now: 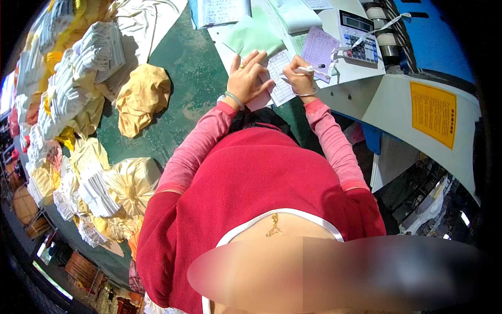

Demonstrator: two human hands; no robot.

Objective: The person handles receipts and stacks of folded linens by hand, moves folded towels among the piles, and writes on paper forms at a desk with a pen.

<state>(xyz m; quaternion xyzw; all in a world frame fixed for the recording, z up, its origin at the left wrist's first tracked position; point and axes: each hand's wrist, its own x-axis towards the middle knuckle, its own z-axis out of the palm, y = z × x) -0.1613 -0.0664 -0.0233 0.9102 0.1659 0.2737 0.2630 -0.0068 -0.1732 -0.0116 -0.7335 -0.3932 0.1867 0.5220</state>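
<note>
My right hand (300,77) is closed around a white pen (309,70), over the right side of a white printed form (281,78) with a grid of rows. My left hand (248,78) lies flat on the form's left side, fingers stretched out, with a ring on one finger. Just above it is a light green sheet (253,35). A purple written slip (319,49) sits right of the form, partly behind my right hand. A white strip or cord (366,35) runs from near the slip across the calculator (358,36).
Stacked white and yellow folded cloth (99,52) lines the left of the green table (183,63). A crumpled yellow cloth (142,99) lies nearer. An open notebook (225,11) is at the back. On the right, a pale machine panel (392,104) bears a yellow notice (433,114).
</note>
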